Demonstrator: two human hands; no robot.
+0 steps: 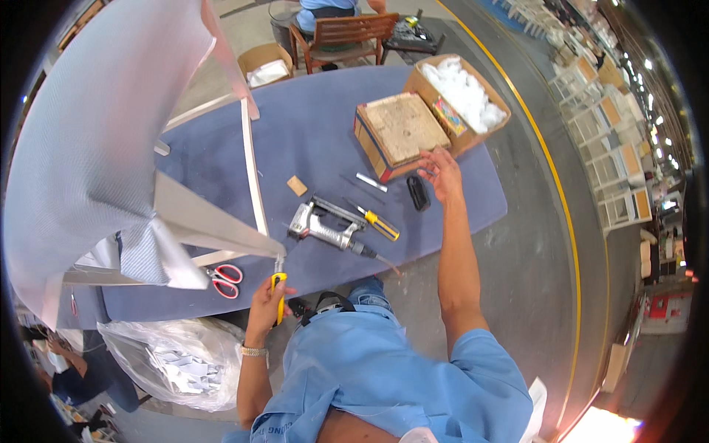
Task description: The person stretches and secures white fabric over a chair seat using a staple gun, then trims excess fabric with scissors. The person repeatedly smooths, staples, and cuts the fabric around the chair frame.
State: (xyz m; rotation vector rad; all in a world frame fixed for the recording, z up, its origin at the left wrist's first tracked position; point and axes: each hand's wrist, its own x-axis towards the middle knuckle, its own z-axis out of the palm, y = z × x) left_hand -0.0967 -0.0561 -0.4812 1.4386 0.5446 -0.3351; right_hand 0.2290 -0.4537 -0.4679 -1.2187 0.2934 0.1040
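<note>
My left hand (261, 310), at the table's near edge, is closed round a yellow utility knife (278, 282). The blade end points away from me, by the foot of a pale wooden chair leg (214, 225). This leg belongs to a chair on the left, partly covered in grey fabric (88, 140) with a loose flap hanging near its corner. My right hand (442, 176) reaches over the right part of the table with its fingers apart and slightly bent. It is beside a box with a worn wooden top (406, 127) and above a black oblong object (418, 193); nothing shows in it.
On the blue padded table (310, 111) lie a staple gun (325, 229) with a hose, a yellow screwdriver (382, 225) and red-handled scissors (224, 281). A carton of white stuffing (464, 92) stands far right. A plastic bag of scraps (181, 369) sits at lower left. Another person sits beyond the table.
</note>
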